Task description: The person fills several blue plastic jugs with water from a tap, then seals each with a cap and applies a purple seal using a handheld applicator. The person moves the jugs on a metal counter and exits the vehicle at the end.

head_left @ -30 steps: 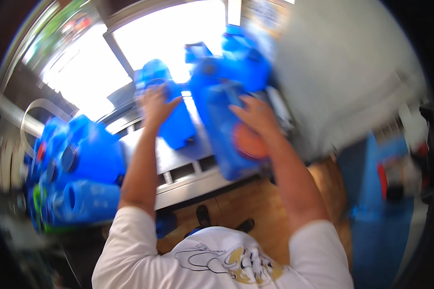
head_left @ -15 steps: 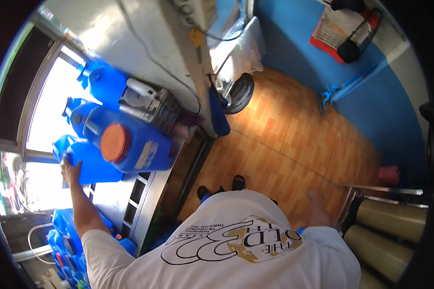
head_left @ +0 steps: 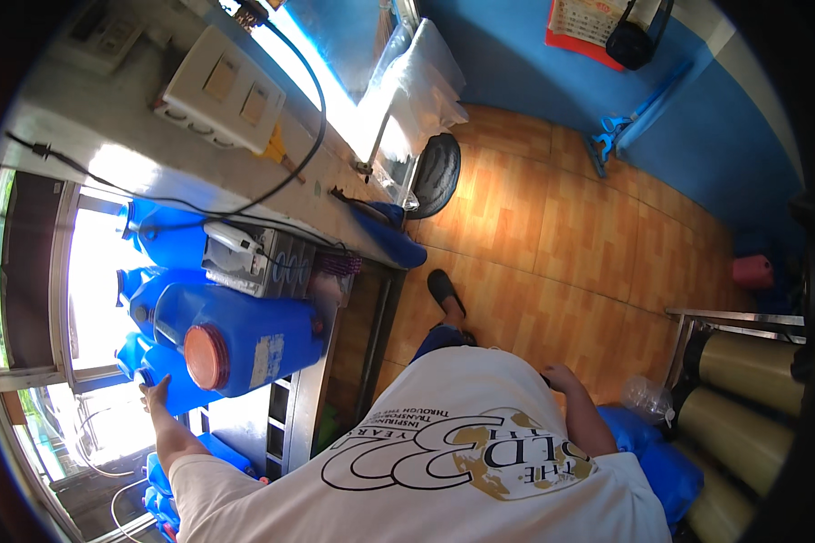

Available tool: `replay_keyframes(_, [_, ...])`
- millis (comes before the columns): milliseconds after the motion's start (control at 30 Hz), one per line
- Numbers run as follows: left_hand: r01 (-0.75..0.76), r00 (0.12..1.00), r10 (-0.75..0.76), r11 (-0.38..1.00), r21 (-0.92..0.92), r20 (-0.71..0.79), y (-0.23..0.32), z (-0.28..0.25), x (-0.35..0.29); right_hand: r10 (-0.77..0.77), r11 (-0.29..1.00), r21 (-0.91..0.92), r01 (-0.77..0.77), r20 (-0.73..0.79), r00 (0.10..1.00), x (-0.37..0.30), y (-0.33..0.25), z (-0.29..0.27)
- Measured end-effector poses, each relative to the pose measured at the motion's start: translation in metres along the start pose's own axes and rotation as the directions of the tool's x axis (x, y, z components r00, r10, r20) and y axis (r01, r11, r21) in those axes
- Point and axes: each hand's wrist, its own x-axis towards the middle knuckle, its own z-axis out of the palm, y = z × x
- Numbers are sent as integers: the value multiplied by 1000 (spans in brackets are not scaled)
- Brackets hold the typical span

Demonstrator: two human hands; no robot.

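My left hand (head_left: pixel 157 395) reaches out to the left and grips the capped end of a blue water jug (head_left: pixel 183 380) on the metal counter, its thumb and fingers spread around it. Right beside that jug, a larger blue container (head_left: pixel 276 330) with a round orange-brown lid (head_left: pixel 206 357) lies toward me. My right hand (head_left: pixel 563 378) is low by my right side, fingers curled. A small dark bit shows at its fingertips, too little to name.
More blue jugs (head_left: pixel 167 226) stand along the bright window. A grey crate (head_left: pixel 285 262) sits behind them against the wall, with black cords (head_left: pixel 272 195) hanging above. On the right are a metal rack with tan cylinders (head_left: pixel 743 362) and a blue jug (head_left: pixel 652 462). A blue-handled tool (head_left: pixel 620 127) leans on the blue wall.
My view has shifted, and the counter sits lower in it. My left hand stays on the jug. My right hand, blurred before, is now curled by my side. One foot has stepped forward.
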Motion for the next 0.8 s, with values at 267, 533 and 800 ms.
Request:
replay_keyframes(267, [29, 994, -17, 994, -105, 109, -3, 1, 1, -170, 958, -237, 161, -19, 985, 77, -241, -171])
replay_keyframes(533, [-309, 937, 341, 716, -626, -73, 104, -8, -168, -289, 903, -380, 200, -193, 938, 160, -404, -293])
replay_keyframes(800, [-288, 958, 258, 861, -418, -129, 132, 5, -245, -736, 452, -686, 569, 74, 673, 205, -645, -213])
